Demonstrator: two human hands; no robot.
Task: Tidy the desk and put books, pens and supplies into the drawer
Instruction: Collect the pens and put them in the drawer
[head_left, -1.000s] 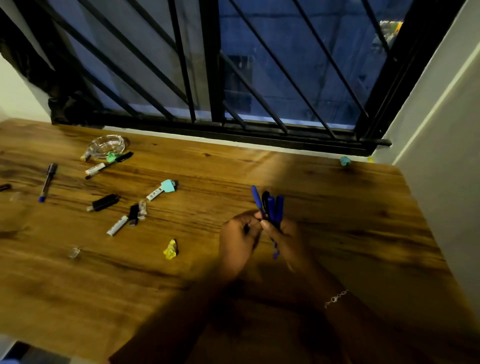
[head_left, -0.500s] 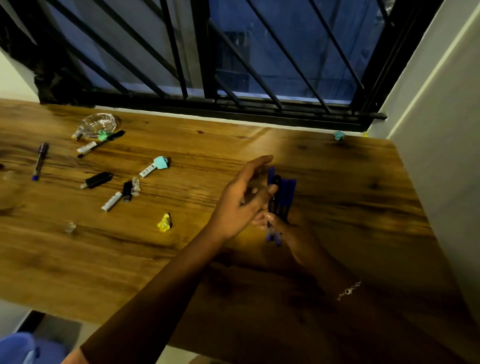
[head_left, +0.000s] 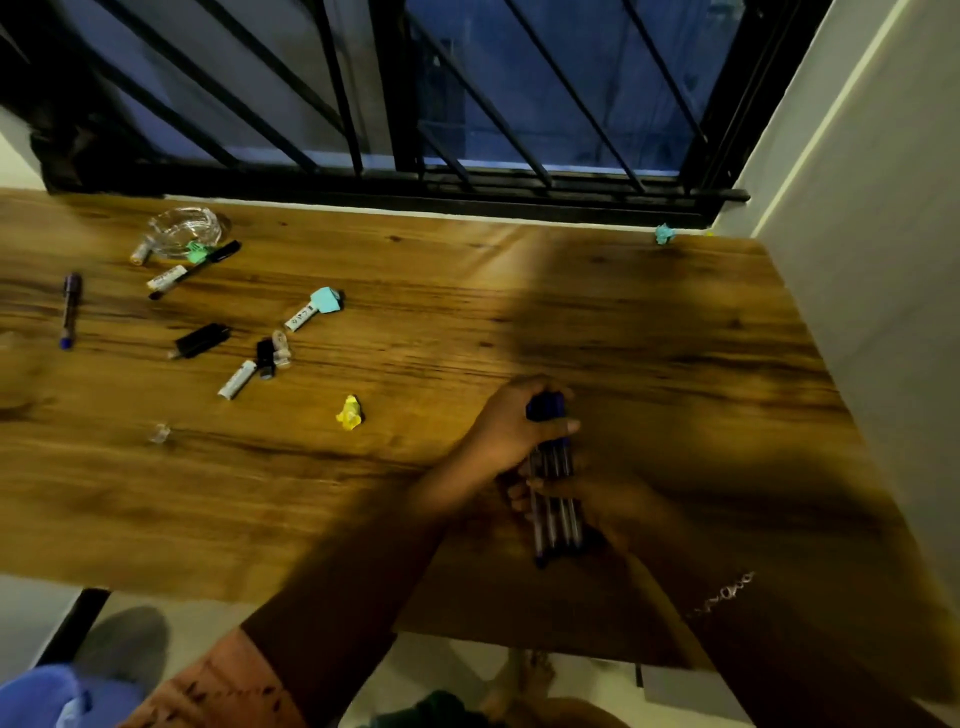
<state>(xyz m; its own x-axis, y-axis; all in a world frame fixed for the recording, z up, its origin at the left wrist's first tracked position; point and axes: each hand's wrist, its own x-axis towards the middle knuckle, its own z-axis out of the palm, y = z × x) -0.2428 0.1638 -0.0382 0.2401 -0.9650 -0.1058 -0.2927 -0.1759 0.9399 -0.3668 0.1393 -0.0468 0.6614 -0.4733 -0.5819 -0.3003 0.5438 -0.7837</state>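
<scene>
Your left hand (head_left: 511, 425) wraps the caps of the blue pens (head_left: 558, 530), and your right hand (head_left: 613, 509) holds their barrels, above the desk's (head_left: 467, 312) near edge. They are probably light, stiff and slick, so grip mid-barrel or one may slide out.

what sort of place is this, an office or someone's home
Probably a study corner in a home: a wooden desk set against a barred window and a plain wall, markers strewn across it, and a bundle of blue pens in hand.
</scene>
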